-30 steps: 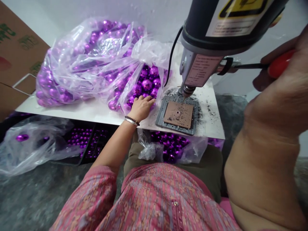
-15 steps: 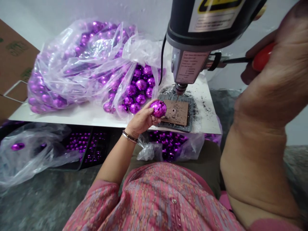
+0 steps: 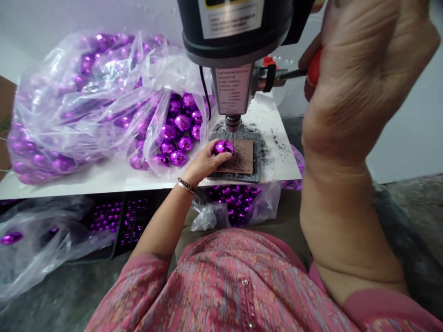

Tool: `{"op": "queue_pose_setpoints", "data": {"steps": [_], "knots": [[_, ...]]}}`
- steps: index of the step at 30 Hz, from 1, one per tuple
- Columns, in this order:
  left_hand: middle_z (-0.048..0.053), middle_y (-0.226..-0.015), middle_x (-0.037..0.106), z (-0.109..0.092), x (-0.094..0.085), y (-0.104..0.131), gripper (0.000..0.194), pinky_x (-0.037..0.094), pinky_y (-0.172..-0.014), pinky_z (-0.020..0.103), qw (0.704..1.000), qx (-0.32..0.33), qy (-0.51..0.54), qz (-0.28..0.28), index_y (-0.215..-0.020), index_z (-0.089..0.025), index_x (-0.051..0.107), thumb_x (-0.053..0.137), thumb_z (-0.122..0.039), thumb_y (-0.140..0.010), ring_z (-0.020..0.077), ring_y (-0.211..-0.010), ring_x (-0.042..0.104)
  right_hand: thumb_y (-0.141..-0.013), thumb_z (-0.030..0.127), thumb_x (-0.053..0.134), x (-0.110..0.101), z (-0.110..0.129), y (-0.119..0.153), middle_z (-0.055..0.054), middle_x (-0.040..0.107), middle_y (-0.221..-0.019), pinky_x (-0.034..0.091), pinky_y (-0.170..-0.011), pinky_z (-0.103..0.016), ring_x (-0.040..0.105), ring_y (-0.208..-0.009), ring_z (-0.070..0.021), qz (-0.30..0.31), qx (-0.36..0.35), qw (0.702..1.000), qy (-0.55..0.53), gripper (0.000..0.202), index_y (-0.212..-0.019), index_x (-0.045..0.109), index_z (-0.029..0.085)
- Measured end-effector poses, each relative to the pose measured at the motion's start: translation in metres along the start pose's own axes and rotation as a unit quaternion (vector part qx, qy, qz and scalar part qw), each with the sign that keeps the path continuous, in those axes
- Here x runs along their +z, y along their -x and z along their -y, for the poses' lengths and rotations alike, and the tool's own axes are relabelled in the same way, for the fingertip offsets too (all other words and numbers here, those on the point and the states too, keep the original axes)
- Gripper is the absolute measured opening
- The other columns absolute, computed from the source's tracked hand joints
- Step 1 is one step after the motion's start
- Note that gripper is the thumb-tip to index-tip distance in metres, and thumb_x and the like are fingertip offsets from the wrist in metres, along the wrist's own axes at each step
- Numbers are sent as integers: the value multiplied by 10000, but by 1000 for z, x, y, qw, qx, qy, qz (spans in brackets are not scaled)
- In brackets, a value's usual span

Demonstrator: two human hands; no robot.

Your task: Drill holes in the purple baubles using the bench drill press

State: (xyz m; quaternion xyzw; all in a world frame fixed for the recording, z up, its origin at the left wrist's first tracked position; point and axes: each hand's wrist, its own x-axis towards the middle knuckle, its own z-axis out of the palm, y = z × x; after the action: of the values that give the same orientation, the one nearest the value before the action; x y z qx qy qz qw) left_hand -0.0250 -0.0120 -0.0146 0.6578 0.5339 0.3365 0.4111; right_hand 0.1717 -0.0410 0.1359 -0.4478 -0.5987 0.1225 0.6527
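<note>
My left hand (image 3: pixel 207 161) grips a shiny purple faceted ball (image 3: pixel 223 147) over the left part of a brown board (image 3: pixel 244 159). The thin bit of a drill press (image 3: pixel 233 87) points down close beside the ball; whether it touches the ball I cannot tell. Dark shavings lie on the board and the grey base (image 3: pixel 256 159) beneath it. Raised at the right, my right hand (image 3: pixel 360 78) is closed round the red knob (image 3: pixel 314 68) of the drill press lever. Most of its fingers are hidden behind the palm.
A large clear plastic bag (image 3: pixel 100 106) of purple balls covers the left of the white table (image 3: pixel 83 188); its open mouth faces the drill. Below the table edge sit another bag of balls (image 3: pixel 238 203) and black trays (image 3: pixel 119 221). A cardboard box (image 3: pixel 5 120) stands far left.
My left hand has turned and brought the ball over the board, beside the drill bit. My right hand stays on the lever knob. The whole view has shifted, so things appear further left.
</note>
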Motion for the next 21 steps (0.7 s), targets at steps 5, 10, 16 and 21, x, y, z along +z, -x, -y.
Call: {"op": "queue_pose_setpoints", "data": {"steps": [5,10,16,21], "knots": [[63,-1084,737,0,5,-9,518,511,-973,337,999,-5,-34,6,-1247,-152,686,808,-404,-811,221,-1006,654,-977,704,313,-2,-3,2,-1,456,-830,367,-798,-126,376,-747,58,15,-21,1000,13,734,-1090,672,74],[43,-1061,731,-3,8,-9,512,508,-958,321,998,1,-55,3,-1242,-166,676,817,-375,-797,215,-995,643,-971,729,318,0,-7,2,14,386,-776,319,-749,-143,359,-714,67,7,-41,999,-8,649,-902,519,116],[19,-1008,720,-9,13,-7,423,503,-940,300,997,10,-71,-8,-1174,-177,686,814,-348,-809,209,-997,629,-992,695,284,-2,-8,3,15,393,-760,341,-753,-136,381,-710,68,18,-59,998,-1,610,-877,483,129],[43,-1047,731,-3,14,-8,450,515,-938,304,999,-11,-35,-30,-1188,-162,699,823,-345,-796,202,-982,645,-990,717,203,-2,-6,5,13,402,-747,343,-755,-142,368,-697,67,18,-28,999,24,695,-872,541,121]]}}
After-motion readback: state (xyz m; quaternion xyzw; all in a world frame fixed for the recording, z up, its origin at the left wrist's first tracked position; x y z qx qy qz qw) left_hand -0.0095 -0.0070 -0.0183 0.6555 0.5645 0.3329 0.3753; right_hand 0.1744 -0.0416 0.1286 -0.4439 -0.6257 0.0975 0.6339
